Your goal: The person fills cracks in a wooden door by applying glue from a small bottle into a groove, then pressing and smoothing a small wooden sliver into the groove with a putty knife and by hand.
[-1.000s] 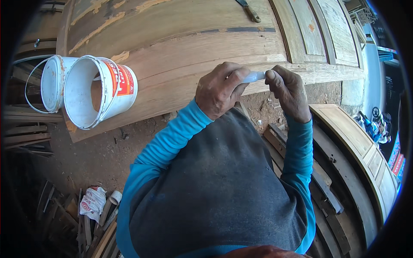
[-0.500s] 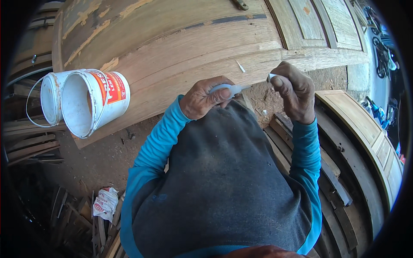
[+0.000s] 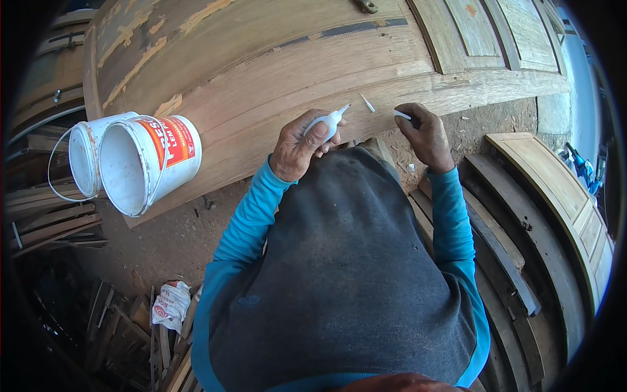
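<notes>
My left hand (image 3: 294, 150) is wrapped round a small white squeeze bottle (image 3: 331, 122), whose narrow nozzle points up and to the right over the wooden door panel (image 3: 255, 108). Between the thumb and fingers of my right hand (image 3: 428, 139) is a small white piece (image 3: 401, 115), possibly a cap; the fingers hide part of it. It is apart from the bottle. A slim, pointed white piece (image 3: 368, 103) lies on the panel between my two hands.
Two white buckets (image 3: 149, 164) lie on their sides at the panel's left. Lumber (image 3: 509, 242) and another panelled door (image 3: 555, 176) are to the right. A white bag (image 3: 172, 305) rests on scrap wood at lower left. A dark tool handle (image 3: 366, 6) shows at the far edge.
The bottle's nozzle has swung from pointing right to pointing up and right. My right hand has come lower and slightly left, with the small white piece showing more. The view has shifted slightly.
</notes>
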Demonstrator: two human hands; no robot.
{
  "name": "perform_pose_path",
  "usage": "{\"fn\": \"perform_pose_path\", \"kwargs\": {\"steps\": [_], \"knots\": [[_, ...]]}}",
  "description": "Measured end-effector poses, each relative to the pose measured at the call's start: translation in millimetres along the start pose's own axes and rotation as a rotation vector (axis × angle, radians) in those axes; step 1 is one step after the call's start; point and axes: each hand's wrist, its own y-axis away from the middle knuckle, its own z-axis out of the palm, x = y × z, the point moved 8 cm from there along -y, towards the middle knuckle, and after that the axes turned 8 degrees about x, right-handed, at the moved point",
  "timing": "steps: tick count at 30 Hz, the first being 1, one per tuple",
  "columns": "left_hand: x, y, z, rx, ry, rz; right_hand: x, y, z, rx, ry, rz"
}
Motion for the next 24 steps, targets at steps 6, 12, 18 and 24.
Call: {"fn": "perform_pose_path", "kwargs": {"steps": [6, 12, 18, 24], "knots": [[-5, 1, -4, 0.052, 0.011, -0.003, 5, -13, -11, 0.192, 0.075, -0.092], [-7, 4, -8, 0.114, -0.077, 0.050, -37, -3, -19, 0.492, 0.411, -0.402], [-1, 9, -8, 0.165, -0.193, 0.207, -77, 15, 13, 0.223, -0.015, -0.261], [0, 15, -11, 0.182, -0.240, 0.149, -105, 29, 21, 0.174, -0.190, -0.248]]}}
